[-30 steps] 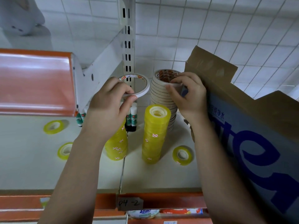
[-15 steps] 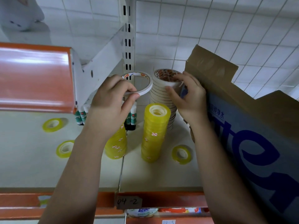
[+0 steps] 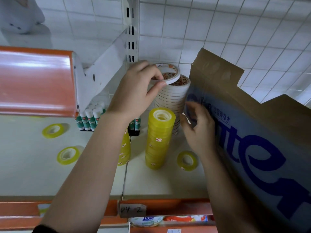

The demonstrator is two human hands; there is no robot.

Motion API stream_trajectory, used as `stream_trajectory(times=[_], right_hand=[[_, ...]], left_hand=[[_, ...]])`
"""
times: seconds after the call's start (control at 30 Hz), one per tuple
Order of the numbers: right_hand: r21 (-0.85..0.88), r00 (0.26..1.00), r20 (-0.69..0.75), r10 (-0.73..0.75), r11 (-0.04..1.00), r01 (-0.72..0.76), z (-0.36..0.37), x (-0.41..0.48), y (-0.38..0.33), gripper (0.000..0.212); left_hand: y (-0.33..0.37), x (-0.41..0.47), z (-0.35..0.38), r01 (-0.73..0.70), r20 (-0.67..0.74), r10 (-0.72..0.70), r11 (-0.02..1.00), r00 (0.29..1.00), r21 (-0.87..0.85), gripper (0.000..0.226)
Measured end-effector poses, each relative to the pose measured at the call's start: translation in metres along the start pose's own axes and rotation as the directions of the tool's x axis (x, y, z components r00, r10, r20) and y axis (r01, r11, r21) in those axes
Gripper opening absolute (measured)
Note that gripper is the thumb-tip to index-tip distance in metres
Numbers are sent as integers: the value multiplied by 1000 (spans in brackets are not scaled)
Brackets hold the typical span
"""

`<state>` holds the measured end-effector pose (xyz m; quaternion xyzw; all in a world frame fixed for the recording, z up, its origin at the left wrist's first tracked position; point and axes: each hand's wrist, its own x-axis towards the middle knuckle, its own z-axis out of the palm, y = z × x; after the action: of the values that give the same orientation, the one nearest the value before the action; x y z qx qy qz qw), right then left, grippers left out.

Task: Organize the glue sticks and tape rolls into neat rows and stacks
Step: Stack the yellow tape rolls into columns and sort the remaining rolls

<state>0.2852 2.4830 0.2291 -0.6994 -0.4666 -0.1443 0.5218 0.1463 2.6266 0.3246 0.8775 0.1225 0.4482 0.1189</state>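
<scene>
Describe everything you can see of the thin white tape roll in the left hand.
The thin white tape roll is a narrow ring with a white outer edge, red-orange print round its inner core and an open middle. It looks like paper-backed tape. The left hand pinches its near rim, thumb below and fingers on top. The roll is tilted and sits just over the top of the white tape stack at the back of the shelf. Whether it touches that stack cannot be told.

Bright soft light, glare on orange shelf lip, right hand blurred.
</scene>
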Motion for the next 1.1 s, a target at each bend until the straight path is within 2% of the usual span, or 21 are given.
stream_trajectory(times=[0.2, 0.5, 0.77, 1.1], right_hand=[[-79, 997, 54, -51, 995, 56, -1, -36, 16, 19], [-110, 999, 32, -13, 994, 16, -3, -46, 24, 17], [-91, 999, 47, 9, 996, -4, 0, -46, 25, 17], [-97, 999, 46, 17, 995, -12, -1, -46, 23, 16]], left_hand=[[4, 36, 16, -64, 73, 66, 997, 995, -30, 20], [-3, 37, 29, -11, 180, 20, 999, 983, -51, 15], [-6, 29, 27, 67, 141, -58, 996, 988, -56, 18], [-3, 29, 25, 35, 189, -34, 999, 981, -3, 18]])
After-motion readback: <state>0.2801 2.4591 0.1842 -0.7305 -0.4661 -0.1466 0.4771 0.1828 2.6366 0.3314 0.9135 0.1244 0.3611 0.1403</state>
